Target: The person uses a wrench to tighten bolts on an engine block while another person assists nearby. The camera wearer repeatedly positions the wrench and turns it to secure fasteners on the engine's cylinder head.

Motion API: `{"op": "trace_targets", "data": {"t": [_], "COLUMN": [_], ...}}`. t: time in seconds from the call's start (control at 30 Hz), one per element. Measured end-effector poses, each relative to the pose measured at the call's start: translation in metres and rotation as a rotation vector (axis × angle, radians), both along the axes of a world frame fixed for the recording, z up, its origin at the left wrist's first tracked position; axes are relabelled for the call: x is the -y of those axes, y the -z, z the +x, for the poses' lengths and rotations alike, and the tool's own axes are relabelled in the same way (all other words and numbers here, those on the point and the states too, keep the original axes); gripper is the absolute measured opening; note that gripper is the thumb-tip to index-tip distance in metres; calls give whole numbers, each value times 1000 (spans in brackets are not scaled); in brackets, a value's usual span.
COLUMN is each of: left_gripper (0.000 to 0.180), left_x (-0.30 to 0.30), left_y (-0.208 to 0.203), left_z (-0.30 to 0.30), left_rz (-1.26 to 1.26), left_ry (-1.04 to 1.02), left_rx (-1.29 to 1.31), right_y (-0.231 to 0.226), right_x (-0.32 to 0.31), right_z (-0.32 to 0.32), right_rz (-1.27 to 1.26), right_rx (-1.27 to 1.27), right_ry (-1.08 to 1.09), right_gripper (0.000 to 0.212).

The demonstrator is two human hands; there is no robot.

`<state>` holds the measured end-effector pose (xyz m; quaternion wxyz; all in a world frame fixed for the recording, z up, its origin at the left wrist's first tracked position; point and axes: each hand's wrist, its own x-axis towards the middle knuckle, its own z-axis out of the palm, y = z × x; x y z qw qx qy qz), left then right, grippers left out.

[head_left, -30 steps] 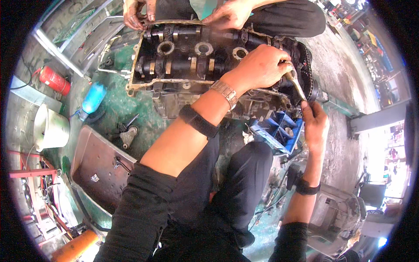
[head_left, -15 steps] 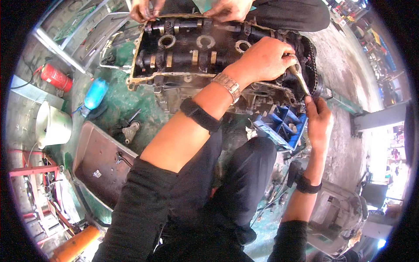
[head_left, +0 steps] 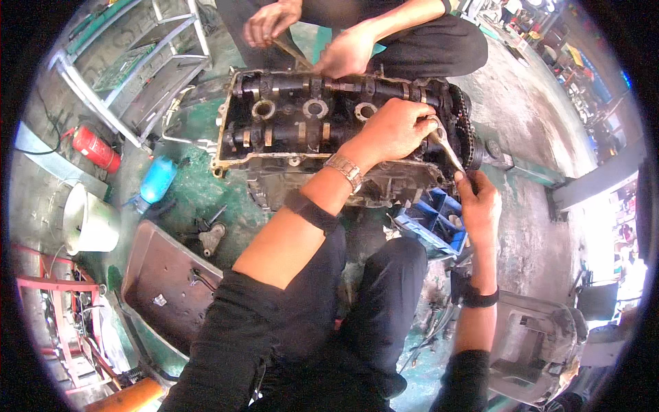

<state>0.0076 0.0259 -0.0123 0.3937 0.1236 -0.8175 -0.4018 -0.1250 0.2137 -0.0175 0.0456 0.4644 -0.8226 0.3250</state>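
A greasy engine [head_left: 237, 154] lies in front of me with its top uncovered, showing dark camshafts and a chain [head_left: 467, 127] at its right end. My left hand [head_left: 398, 129] is closed at the head of a shiny ratchet wrench [head_left: 449, 149], over the engine's right part. The fitting under the ratchet's head is hidden by my fingers. My right hand [head_left: 479, 202] grips the end of the ratchet's handle, just off the engine's near right corner.
Across the engine, a co-worker's hands [head_left: 347, 51] work with a long thin tool [head_left: 295, 55]. A blue divided tray [head_left: 429, 240] sits below my right hand. At left are a brown basin [head_left: 147, 254], a white bucket [head_left: 99, 220] and a red extinguisher [head_left: 96, 149].
My view has shifted, so the engine appears lower. Both my hands stay on the ratchet, with little change in its angle. The co-worker's left-side hand has lifted off the engine edge.
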Motion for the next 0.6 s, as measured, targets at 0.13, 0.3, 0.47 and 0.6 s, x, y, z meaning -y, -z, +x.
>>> {"op": "trace_targets", "data": {"t": [0.13,0.3,0.47,0.6], "left_gripper": [24,27,28,38], "left_x": [0,-3,-2,-2], "left_y": [-1,-2,-3,-7], "left_z": [0,2,3,7], "left_rz": [3,19,64,55], "left_ry": [11,17,17,32], "left_rx": [-6,-71,-27,39], "right_y": [0,-4,-8,-13], "right_x": [4,3,5,1], "right_z": [-4,-3,-7,-16], "right_rz": [-113,-108,-137,-113], "right_rx": [167,204,216,304], "right_ry": [-57,-51,-98,-131], "right_gripper": [27,27,26,24]}}
